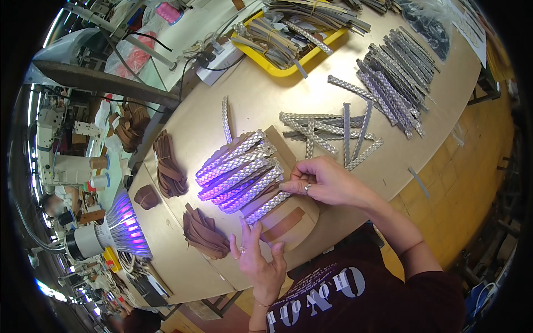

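A row of silvery braided strips (pixel 239 172) lies side by side across a tan cardboard piece (pixel 294 222) with a rounded near end. The nearest braided strip (pixel 269 208) runs between my two hands. My right hand (pixel 325 180) pinches its right end between thumb and fingers, over the edge of the card. At the strip's left end, my left hand (pixel 258 261) touches it with its fingertips. The left thumb stands apart from the other fingers, which are stretched out. A flat brown band (pixel 283 225) crosses the card just below this strip.
Loose braided strips (pixel 327 130) lie beyond my right hand, with a larger pile (pixel 394 77) at the far right. A yellow tray (pixel 283 71) of strips stands at the back. Brown strap bundles (pixel 169 166) and a lamp (pixel 125 227) glowing purple are on the left.
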A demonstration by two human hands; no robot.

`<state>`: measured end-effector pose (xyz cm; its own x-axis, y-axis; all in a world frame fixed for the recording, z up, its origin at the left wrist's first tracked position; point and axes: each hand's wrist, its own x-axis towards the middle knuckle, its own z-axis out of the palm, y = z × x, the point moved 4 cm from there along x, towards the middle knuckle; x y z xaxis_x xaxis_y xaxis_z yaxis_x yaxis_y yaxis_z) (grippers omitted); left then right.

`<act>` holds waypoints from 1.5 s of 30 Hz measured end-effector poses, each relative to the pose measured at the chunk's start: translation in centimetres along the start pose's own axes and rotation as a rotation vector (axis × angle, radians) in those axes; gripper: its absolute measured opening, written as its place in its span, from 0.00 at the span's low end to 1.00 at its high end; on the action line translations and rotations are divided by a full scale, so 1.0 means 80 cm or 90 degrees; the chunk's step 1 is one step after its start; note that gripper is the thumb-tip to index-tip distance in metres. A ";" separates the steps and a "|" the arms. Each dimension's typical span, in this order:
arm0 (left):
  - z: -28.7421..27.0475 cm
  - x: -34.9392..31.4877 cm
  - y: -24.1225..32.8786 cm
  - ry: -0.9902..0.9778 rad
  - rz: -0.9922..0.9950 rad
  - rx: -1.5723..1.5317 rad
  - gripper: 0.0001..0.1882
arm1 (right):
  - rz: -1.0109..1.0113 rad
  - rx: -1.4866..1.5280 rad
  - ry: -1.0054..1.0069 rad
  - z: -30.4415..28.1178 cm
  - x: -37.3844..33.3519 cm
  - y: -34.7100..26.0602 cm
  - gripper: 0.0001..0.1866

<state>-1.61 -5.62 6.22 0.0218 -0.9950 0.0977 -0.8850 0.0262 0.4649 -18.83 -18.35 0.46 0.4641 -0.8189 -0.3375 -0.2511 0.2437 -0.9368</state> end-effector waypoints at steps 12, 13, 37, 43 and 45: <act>0.004 -0.004 -0.006 -0.005 -0.008 -0.025 0.27 | -0.037 -0.001 0.057 0.013 0.009 0.029 0.23; 0.004 -0.004 -0.006 -0.002 -0.006 -0.036 0.27 | -0.033 0.001 0.058 0.015 0.009 0.033 0.23; -0.024 0.016 -0.026 0.170 -0.033 -0.066 0.16 | -0.075 -0.096 0.193 -0.002 0.022 -0.051 0.13; 0.003 -0.026 -0.048 0.117 -0.148 -0.264 0.15 | -0.077 -0.044 0.289 -0.014 -0.006 -0.025 0.13; 0.020 -0.034 -0.051 0.118 -0.205 -0.403 0.15 | -0.100 -0.091 0.179 -0.007 -0.021 -0.024 0.14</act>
<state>1.21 -3.16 2.62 0.3626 -0.9319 -0.0083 -0.3848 -0.1579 0.9094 -19.61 -17.78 2.90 0.2595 -0.9565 -0.1331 -0.3208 0.0446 -0.9461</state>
